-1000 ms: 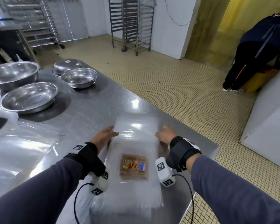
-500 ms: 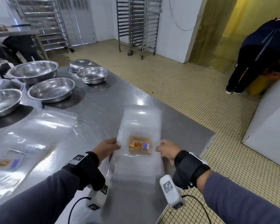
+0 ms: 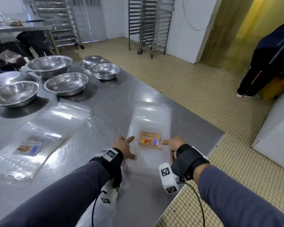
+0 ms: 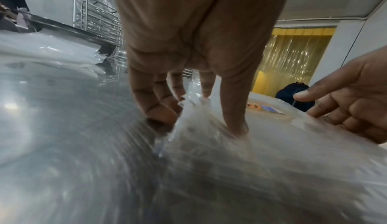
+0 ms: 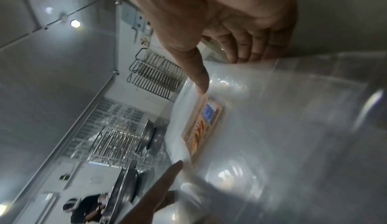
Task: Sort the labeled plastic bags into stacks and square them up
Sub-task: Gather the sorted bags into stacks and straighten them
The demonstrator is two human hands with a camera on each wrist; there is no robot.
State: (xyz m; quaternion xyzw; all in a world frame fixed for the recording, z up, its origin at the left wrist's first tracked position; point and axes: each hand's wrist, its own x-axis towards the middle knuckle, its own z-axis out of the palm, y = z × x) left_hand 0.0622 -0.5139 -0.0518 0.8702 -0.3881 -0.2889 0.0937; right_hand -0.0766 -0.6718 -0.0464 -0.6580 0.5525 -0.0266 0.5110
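steel table [image 3: 105, 115]: bag stack [image 3: 150, 122] is being squared, clamped between left hand [image 3: 124, 147] and right hand [image 3: 171, 143]. fingers curled on both edges. ends likely tapped next.

I'm looking at a commercial food-production kitchen. There's a stainless steel counter [image 3: 118, 102], steel mixing bowls [image 3: 66, 84], wheeled tray racks [image 3: 152, 25], tiled floor [image 3: 195, 89].

The tabletop [image 3: 115, 112] is brushed shiny metal, the bags [image 3: 150, 122] are clear glossy plastic with a paper-looking orange label [image 3: 149, 140], and the bowls [image 3: 66, 83] are polished steel.
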